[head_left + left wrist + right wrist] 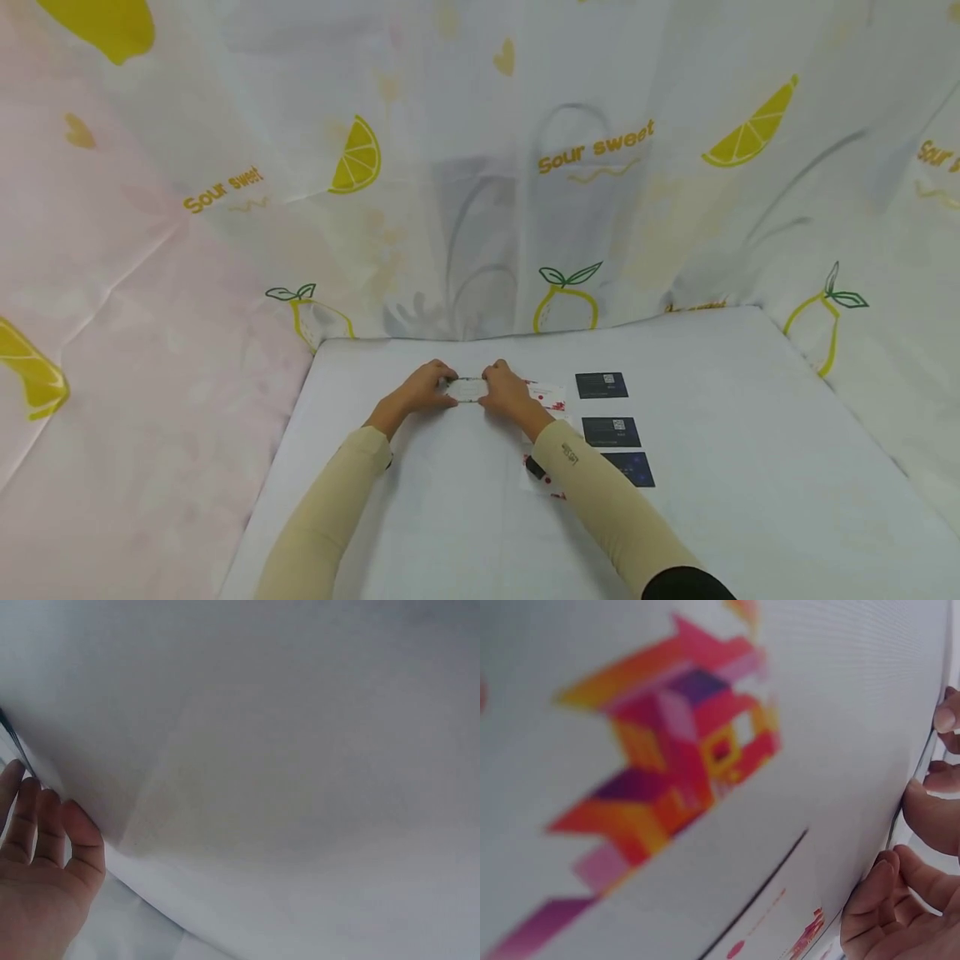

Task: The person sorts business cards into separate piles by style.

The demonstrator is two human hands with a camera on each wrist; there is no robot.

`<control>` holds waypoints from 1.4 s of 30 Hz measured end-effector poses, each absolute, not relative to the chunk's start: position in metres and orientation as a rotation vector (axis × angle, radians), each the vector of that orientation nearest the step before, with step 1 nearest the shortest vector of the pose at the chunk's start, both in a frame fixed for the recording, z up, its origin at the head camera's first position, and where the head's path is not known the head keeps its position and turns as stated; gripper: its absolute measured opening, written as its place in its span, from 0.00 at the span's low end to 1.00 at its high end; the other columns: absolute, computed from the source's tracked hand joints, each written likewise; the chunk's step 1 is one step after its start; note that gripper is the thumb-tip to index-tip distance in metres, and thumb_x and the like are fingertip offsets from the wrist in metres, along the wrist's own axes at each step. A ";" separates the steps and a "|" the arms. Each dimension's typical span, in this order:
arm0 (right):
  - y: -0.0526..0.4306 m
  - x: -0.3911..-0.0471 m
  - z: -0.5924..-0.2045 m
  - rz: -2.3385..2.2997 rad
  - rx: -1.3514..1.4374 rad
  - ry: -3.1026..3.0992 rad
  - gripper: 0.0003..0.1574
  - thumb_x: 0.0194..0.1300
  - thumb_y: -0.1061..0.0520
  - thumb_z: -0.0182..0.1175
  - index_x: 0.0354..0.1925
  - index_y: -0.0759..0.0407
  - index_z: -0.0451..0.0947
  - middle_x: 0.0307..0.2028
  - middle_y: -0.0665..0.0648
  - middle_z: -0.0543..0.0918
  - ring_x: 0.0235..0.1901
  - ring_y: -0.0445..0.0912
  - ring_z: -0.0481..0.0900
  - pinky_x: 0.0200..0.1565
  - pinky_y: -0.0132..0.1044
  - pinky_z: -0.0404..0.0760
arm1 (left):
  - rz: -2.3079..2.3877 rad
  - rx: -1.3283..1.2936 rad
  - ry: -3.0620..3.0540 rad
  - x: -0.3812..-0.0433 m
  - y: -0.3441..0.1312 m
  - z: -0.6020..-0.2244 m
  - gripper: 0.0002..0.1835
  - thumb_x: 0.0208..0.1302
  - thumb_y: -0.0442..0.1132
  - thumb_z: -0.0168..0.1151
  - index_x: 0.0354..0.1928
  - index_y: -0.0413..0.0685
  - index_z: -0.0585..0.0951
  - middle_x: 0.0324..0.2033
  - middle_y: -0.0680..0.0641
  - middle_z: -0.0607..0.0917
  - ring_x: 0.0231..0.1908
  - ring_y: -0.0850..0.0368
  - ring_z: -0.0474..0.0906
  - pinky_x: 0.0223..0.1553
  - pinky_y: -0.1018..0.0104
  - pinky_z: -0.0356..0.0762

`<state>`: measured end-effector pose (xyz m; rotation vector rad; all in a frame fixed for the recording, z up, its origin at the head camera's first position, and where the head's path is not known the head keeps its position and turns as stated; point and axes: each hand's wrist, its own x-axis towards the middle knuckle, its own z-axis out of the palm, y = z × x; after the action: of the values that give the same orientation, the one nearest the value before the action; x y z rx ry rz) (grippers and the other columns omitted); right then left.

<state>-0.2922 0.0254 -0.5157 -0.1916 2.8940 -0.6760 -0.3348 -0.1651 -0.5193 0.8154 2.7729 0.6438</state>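
Note:
A small pale card (467, 390) with dark print along its edges lies flat between both hands at the far middle of the white table. My left hand (423, 390) holds its left end, thumb at the near edge and fingers at the far one. From the other side my right hand (508, 393) grips the right end the same way. In the left wrist view the left hand (49, 877) has curved fingers at a thin dark edge. The right wrist view shows the right hand (900, 907) with bent fingers along the card's thin edge.
Right of the hands, a column holds a dark card (602, 385), a second dark card (611, 432) and a blue-black card (633, 470). White cards with red print (549, 395) lie partly under the right forearm. A lemon-patterned curtain (465, 208) hangs behind the table (750, 467).

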 end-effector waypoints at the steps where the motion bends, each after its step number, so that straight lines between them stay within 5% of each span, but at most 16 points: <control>1: 0.025 -0.293 -0.515 -0.681 -0.187 2.894 0.30 0.55 0.50 0.66 0.54 0.58 0.72 0.52 0.58 0.69 0.46 0.48 0.74 0.50 0.44 0.74 | 0.643 0.821 2.776 -0.335 -0.165 -0.519 0.25 0.47 0.43 0.72 0.49 0.42 0.79 0.46 0.44 0.77 0.45 0.53 0.73 0.50 0.57 0.70; 42: 0.037 -0.301 -0.520 -0.883 -0.137 2.822 0.33 0.46 0.49 0.72 0.51 0.55 0.76 0.48 0.55 0.74 0.46 0.47 0.71 0.55 0.43 0.69 | 0.772 0.711 2.679 -0.340 -0.171 -0.519 0.25 0.46 0.42 0.73 0.49 0.50 0.80 0.46 0.48 0.76 0.42 0.57 0.69 0.47 0.61 0.68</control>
<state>-0.3008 0.0372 -0.5198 -0.1372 2.8224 -0.8830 -0.3401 -0.1712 -0.5187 0.7106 2.6793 0.7721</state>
